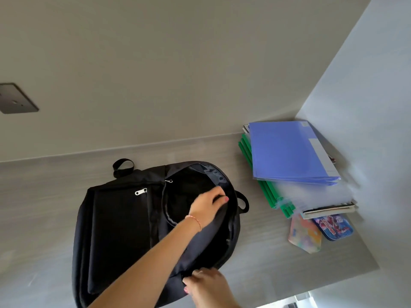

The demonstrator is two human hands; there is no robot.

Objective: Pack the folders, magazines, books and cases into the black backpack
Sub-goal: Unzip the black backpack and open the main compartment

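Observation:
The black backpack (115,230) lies flat on the grey table (44,196), its main compartment unzipped and gaping. My left hand (209,204) reaches across it and grips the rim of the opening near the top. Near the bottom of the frame, my right hand (206,285) pinches the bag's lower edge by the zip. To the right sits a stack: a blue folder (287,150) on top, green folders (266,192), a clear pouch (315,196), and magazines or books (329,211) below. A pastel case (304,234) and a blue printed case (333,226) lie in front of the stack.
Walls close the table at the back and the right, so the stack sits in the corner. A dark wall plate (15,98) is at the far left. The table's front edge (333,283) runs at the lower right.

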